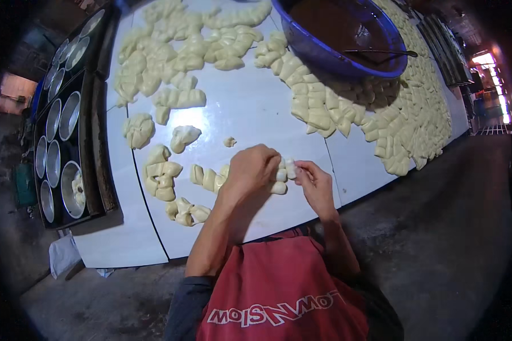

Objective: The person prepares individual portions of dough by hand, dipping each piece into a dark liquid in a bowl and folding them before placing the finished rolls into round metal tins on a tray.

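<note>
On the white table in front of me lies a small cluster of pale dough pieces (279, 181), with my hands on either side of it. Bent fingers bring my left hand (251, 169) against the cluster's upper left; its fingertips are partly hidden behind the knuckles. At the other side, my right hand (317, 186) pinches a dough piece (290, 168) between thumb and fingers. A short row of dough pieces (206, 178) runs out from under my left wrist. Further left sit loose dough clumps (162, 176), and a tiny dough scrap (229, 142) lies beyond my left hand.
A blue basin (301, 42) of brown liquid, with a spoon (381, 53) across it, stands on the table at the far right. Many cut dough pieces (409, 125) spread around it. More dough (153, 57) covers the far left. Round metal tins (70, 116) fill a dark rack at left.
</note>
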The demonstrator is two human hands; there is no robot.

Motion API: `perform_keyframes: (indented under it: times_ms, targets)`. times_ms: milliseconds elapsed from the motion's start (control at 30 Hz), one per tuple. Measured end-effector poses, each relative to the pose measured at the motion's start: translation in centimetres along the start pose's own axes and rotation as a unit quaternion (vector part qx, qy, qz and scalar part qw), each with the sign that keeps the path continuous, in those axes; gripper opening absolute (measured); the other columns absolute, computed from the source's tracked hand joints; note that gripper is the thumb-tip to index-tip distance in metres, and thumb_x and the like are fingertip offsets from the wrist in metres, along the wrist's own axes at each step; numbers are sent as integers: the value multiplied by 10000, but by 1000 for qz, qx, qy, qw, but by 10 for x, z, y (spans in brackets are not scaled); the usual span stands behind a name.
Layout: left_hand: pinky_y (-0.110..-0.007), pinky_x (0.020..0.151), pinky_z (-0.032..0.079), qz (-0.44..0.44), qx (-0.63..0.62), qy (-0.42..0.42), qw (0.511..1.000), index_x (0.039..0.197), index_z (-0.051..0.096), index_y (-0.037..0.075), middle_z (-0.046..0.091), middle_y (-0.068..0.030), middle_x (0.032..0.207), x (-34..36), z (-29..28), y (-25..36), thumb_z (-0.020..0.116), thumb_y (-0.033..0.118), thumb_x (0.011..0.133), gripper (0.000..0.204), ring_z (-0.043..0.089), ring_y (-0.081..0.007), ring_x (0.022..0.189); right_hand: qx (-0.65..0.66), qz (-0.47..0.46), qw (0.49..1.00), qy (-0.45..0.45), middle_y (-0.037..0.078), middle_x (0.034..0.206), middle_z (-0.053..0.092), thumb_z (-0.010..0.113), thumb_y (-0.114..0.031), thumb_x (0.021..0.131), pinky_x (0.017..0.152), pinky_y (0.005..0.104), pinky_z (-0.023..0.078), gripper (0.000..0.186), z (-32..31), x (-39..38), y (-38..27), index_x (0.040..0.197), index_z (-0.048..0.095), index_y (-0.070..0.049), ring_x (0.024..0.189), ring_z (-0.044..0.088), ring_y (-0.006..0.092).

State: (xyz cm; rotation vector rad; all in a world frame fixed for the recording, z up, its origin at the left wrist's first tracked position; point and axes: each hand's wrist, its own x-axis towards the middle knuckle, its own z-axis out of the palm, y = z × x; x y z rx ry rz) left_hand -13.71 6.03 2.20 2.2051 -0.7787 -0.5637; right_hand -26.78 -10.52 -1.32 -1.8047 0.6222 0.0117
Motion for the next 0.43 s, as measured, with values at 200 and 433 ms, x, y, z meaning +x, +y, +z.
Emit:
perform_keyframes:
  times_ms: [200, 433]
  targets:
    - [-432, 812, 524, -33, -35, -11, 999, 1167, 674, 86, 706, -164, 1018, -14, -16, -4, 618, 286, 913, 328, 675, -356, 930, -160, -84, 983, -22, 129, 1018, 690, 630, -170, 935, 723, 337, 550, 221, -4, -1, -35, 1103, 660, -30, 801, 694, 242]
    - [-448, 1044, 410, -36, 127, 226, 965, 1262, 608, 110, 504, -202, 1390, -85, -56, -57, 727, 240, 856, 443, 482, -361, 1280, -244, -254, 934, -59, 140, 1074, 660, 685, -210, 898, 863, 418, 505, 288, 42, 10, -89, 1152, 636, -83, 964, 653, 297]
